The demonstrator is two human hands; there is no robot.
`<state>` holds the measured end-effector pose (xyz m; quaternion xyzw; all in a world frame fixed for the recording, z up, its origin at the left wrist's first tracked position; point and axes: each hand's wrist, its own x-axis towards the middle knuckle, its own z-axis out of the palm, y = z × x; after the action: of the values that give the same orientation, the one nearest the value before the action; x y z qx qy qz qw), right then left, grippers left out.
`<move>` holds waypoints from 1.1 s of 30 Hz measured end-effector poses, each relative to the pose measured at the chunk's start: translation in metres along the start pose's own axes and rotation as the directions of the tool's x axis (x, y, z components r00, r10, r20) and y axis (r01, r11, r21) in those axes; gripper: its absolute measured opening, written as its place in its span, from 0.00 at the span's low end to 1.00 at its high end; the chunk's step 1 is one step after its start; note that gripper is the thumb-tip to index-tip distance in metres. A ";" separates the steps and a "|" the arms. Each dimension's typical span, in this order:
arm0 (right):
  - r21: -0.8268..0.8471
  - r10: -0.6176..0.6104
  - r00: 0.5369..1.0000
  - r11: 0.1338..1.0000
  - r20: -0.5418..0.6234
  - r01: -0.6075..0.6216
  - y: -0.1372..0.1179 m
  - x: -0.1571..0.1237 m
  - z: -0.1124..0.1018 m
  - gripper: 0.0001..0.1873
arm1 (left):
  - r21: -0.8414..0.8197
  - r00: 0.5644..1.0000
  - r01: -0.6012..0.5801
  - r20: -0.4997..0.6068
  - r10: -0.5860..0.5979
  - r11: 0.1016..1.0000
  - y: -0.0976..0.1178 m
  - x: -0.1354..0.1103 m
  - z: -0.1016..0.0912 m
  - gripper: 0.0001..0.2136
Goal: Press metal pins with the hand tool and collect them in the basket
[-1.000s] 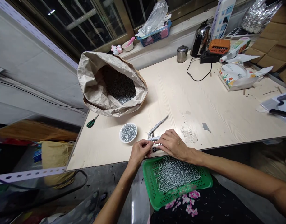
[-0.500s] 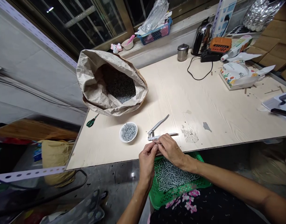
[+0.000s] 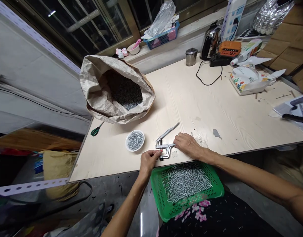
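A pair of silvery snap pliers (image 3: 168, 148) lies on the table, its spring side turned up and one handle sticking out at an angle. The fingers of my right hand (image 3: 187, 144) are closed on the end of its lower handle. At the jaw, by a small red part, my left hand (image 3: 150, 160) pinches with thumb and forefinger; what is between them is too small to make out. To the left stands a white bowl (image 3: 135, 141) of small silvery metal pieces. A green basket (image 3: 156, 194) below the table edge holds many similar thin, ridged pieces.
A large paper sack (image 3: 94, 74) of dark metal pieces stands open behind the bowl. Green-handled scissors (image 3: 95, 130) lie at the left edge. Farther back are a metal canister (image 3: 191, 56), a kettle (image 3: 210, 41), an orange battery (image 3: 229, 48) and a tissue pack (image 3: 247, 79).
My hands, together in front of the pliers before, have parted. The right moved right onto the handle, the left stays lower left at the jaw. The pliers' looped jaw and more of the basket now show.
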<state>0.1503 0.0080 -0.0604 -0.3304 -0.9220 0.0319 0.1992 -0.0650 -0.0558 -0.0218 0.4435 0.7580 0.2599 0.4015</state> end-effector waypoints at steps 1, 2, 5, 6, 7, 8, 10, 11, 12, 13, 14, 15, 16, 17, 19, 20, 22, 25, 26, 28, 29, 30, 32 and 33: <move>-0.014 -0.013 1.000 1.000 -0.015 0.012 -0.001 -0.001 0.001 0.09 | 0.015 1.000 0.007 -0.005 -0.007 1.000 0.000 0.000 0.000 0.21; -0.032 -0.022 0.999 0.999 -0.033 0.021 -0.002 -0.001 0.001 0.10 | 0.032 1.000 0.010 -0.011 -0.010 0.999 0.000 0.000 0.001 0.21; -0.083 -0.048 0.995 0.996 -0.084 0.041 -0.005 -0.003 0.001 0.11 | 0.084 1.000 -0.003 -0.027 0.005 0.996 -0.001 -0.001 0.000 0.21; -0.093 -0.057 0.994 0.994 -0.093 0.049 -0.005 -0.003 0.000 0.11 | 0.101 1.000 -0.008 -0.027 0.011 0.995 -0.001 -0.001 0.000 0.21; -0.097 -0.064 0.993 0.994 -0.097 0.054 -0.004 -0.003 0.000 0.12 | 0.115 1.000 -0.011 -0.021 0.013 0.993 -0.001 -0.001 -0.001 0.21; -0.095 -0.066 0.993 0.994 -0.098 0.057 -0.004 -0.003 -0.001 0.12 | 0.125 1.000 -0.012 -0.006 0.013 0.992 0.000 0.000 -0.001 0.20; -0.082 -0.062 0.994 0.995 -0.093 0.055 -0.004 -0.003 -0.001 0.12 | 0.127 0.999 0.006 0.048 -0.012 0.992 0.001 0.002 -0.003 0.21; -0.076 -0.060 0.994 0.996 -0.093 0.053 -0.003 -0.003 -0.001 0.11 | 0.115 0.995 0.031 0.092 -0.041 0.993 0.003 0.002 -0.004 0.22; -0.072 -0.057 0.994 0.996 -0.094 0.050 -0.003 -0.003 0.000 0.11 | 0.097 0.987 0.062 0.142 -0.075 0.993 0.004 0.003 -0.006 0.23; -0.070 -0.055 0.994 0.996 -0.096 0.048 -0.003 -0.003 0.000 0.11 | 0.078 0.976 0.093 0.190 -0.107 0.993 0.005 0.004 -0.007 0.23; -0.068 -0.053 0.994 0.997 -0.096 0.046 -0.003 -0.003 0.001 0.11 | 0.067 0.963 0.120 0.236 -0.132 0.991 0.007 0.005 -0.008 0.24; -0.066 -0.052 0.994 0.997 -0.093 0.045 -0.003 -0.003 0.001 0.11 | 0.063 0.950 0.136 0.274 -0.148 0.989 0.008 0.005 -0.009 0.24; -0.064 -0.049 0.995 0.997 -0.088 0.043 -0.003 -0.003 0.002 0.11 | 0.064 0.941 0.141 0.301 -0.154 0.988 0.009 0.006 -0.010 0.24; -0.061 -0.045 0.996 0.997 -0.081 0.040 -0.003 -0.003 0.002 0.11 | 0.064 0.936 0.143 0.315 -0.156 0.988 0.011 0.006 -0.011 0.23; -0.054 -0.038 0.997 0.998 -0.071 0.034 -0.003 -0.004 0.002 0.11 | 0.046 0.932 0.159 0.323 -0.165 0.986 0.013 0.006 -0.011 0.22; -0.049 -0.034 0.997 0.998 -0.069 0.031 -0.003 -0.004 0.002 0.11 | 0.030 0.931 0.173 0.322 -0.174 0.984 0.014 0.006 -0.011 0.22; -0.034 -0.028 0.997 0.999 -0.068 0.025 -0.003 -0.004 0.002 0.12 | 0.021 0.922 0.205 0.333 -0.200 0.979 0.016 0.006 -0.011 0.21; -0.011 -0.025 0.998 1.000 -0.065 0.025 -0.004 -0.004 0.002 0.11 | 0.070 0.897 0.228 0.374 -0.238 0.971 0.018 0.008 -0.012 0.20; -0.008 -0.027 0.998 1.000 -0.063 0.026 -0.004 -0.004 0.002 0.11 | 0.081 0.893 0.231 0.379 -0.244 0.970 0.019 0.009 -0.012 0.20; -0.003 -0.029 0.998 1.000 -0.049 0.029 -0.004 -0.003 0.002 0.11 | 0.087 0.891 0.236 0.378 -0.251 0.968 0.019 0.010 -0.012 0.20; -0.002 -0.031 0.999 1.000 -0.036 0.031 -0.004 -0.002 0.001 0.11 | 0.085 0.892 0.237 0.375 -0.251 0.968 0.019 0.010 -0.012 0.20; -0.001 -0.030 0.999 1.000 -0.017 0.030 -0.003 -0.001 -0.001 0.11 | 0.086 0.893 0.237 0.373 -0.251 0.968 0.019 0.010 -0.012 0.20; 0.014 -0.029 0.999 0.999 0.034 0.028 -0.001 0.001 -0.006 0.10 | 0.095 0.891 0.231 0.380 -0.249 0.968 0.020 0.009 -0.012 0.20; 0.034 -0.031 0.998 0.999 0.062 0.029 0.002 0.002 -0.009 0.09 | 0.099 0.890 0.224 0.384 -0.245 0.970 0.020 0.009 -0.012 0.19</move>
<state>0.1535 0.0100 -0.0515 -0.3120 -0.9320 0.0542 0.1762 -0.0685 -0.0389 -0.0040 0.4022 0.7162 0.0955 0.5623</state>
